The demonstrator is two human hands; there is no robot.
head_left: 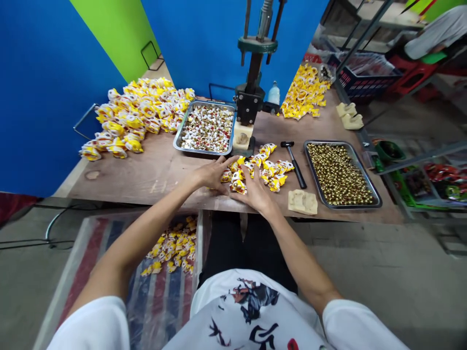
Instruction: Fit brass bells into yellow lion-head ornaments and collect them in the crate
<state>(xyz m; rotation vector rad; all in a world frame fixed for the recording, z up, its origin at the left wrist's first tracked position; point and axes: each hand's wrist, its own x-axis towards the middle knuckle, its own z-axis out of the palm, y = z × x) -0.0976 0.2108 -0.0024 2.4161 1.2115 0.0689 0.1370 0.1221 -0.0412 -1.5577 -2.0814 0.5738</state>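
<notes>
Workshop with bench press (pixel 248 108) and hammer (pixel 298 171)

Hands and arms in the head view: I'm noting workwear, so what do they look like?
The left sleeve and right sleeve are short and plain white. The left hand and right hand wear no gloves; no watch or bracelet shows.

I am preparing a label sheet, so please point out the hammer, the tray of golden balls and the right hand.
Hammer (pixel 299 173): head-camera view, on its black grip.
Tray of golden balls (pixel 352 207): head-camera view, on its near rim.
Right hand (pixel 257 191): head-camera view, on its back.
</notes>
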